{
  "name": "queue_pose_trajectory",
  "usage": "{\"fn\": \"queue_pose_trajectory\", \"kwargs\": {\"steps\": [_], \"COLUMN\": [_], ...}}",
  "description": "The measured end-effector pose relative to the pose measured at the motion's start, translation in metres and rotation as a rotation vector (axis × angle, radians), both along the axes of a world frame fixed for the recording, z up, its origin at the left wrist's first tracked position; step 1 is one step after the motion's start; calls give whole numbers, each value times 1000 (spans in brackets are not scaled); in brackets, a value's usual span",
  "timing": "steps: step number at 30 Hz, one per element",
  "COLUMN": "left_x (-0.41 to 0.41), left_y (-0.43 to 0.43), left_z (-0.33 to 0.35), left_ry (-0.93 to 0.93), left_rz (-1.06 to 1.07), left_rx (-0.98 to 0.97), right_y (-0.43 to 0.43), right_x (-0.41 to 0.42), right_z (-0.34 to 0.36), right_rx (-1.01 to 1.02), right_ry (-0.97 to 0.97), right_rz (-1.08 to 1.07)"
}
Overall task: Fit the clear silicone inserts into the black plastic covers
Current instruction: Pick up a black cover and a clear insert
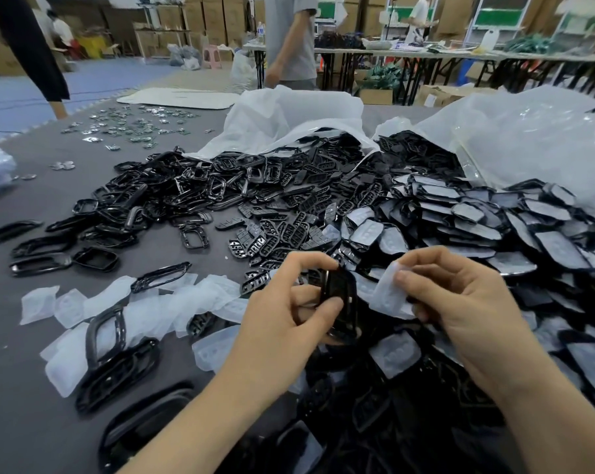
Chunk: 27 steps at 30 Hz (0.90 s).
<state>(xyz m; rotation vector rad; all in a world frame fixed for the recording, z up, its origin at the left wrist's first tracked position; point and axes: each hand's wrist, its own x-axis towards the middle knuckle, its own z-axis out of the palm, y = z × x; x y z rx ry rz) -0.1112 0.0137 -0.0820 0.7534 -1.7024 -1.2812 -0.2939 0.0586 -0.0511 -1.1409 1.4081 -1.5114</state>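
- Grey table point(33, 388), cardboard boxes point(214, 15) stacked upper centre.
- Heaped black covers point(193, 193) spill from plastic bags point(289, 111) mid-frame.
- Now the left hand point(282, 313) grips one cover point(338, 289); right hand point(460, 295) pinches a clear insert point(386, 297) (just apart).

A single wide-angle view from the person's head faces forward and down over the table point(33, 371), close above the left hand point(282, 319) and right hand point(460, 302) at lower centre, heap point(289, 200) just beyond, far benches point(425, 54) along the top.
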Motion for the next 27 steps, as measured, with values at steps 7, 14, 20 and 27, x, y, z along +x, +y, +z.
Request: {"fn": "queue_pose_trajectory", "kwargs": {"steps": [7,14,20,27], "left_x": [0,-3,-5,-5], "left_y": [-2,1,2,4], "left_z": [-3,-5,-2,0], "left_ry": [-47,-23,-15,-109], "left_rz": [35,12,-4,7], "left_rx": [-45,15,-6,-105], "right_y": [4,1,1,-3], "right_x": [19,29,32,38], "right_z": [0,-4,-6,-16], "right_rx": [14,-138,-152,-175], "right_ry": [19,118,136,145], "right_rz": [269,122,65,26]}}
